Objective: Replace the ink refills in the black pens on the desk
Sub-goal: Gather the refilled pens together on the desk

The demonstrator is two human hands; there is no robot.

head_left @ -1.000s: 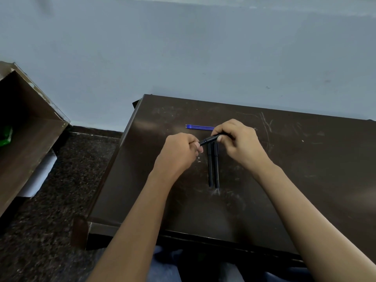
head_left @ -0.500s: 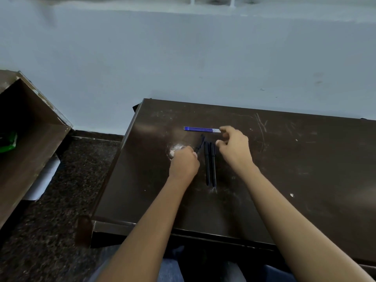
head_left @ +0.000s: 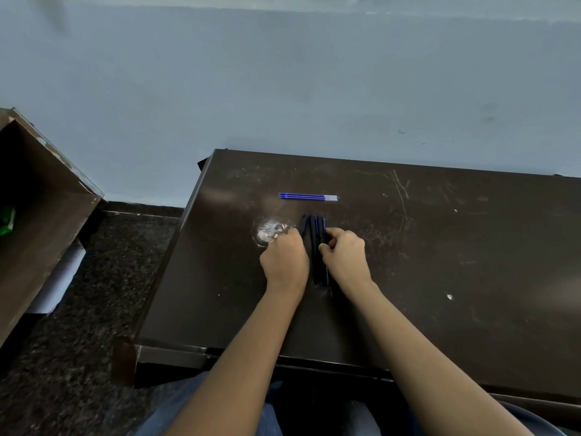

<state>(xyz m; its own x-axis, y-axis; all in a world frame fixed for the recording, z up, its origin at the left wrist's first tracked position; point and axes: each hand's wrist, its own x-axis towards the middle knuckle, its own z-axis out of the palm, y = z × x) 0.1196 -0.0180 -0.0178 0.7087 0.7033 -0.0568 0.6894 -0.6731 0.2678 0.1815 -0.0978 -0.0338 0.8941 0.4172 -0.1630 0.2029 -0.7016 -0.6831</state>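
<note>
Three black pens (head_left: 314, 229) lie side by side on the dark desk (head_left: 440, 247), pointing away from me. My left hand (head_left: 284, 258) is curled against their left side, and the slightly tilted leftmost pen runs under its fingers. My right hand (head_left: 344, 258) is curled against their right side, with thumb and fingers pinching the pens. Their near halves are partly hidden between my hands. A few blue ink refills (head_left: 308, 197) lie together crosswise on the desk, beyond the pens and apart from both hands.
A worn pale patch (head_left: 269, 231) marks the desk just left of my left hand. The desk's left edge (head_left: 176, 247) drops to a dark speckled floor (head_left: 103, 278). A brown cabinet (head_left: 37, 215) stands open at the far left. A pale wall rises behind the desk.
The pen held between both hands has come down beside the other two. My right hand drew back from the refills to the pens. Both hands now flank the group.
</note>
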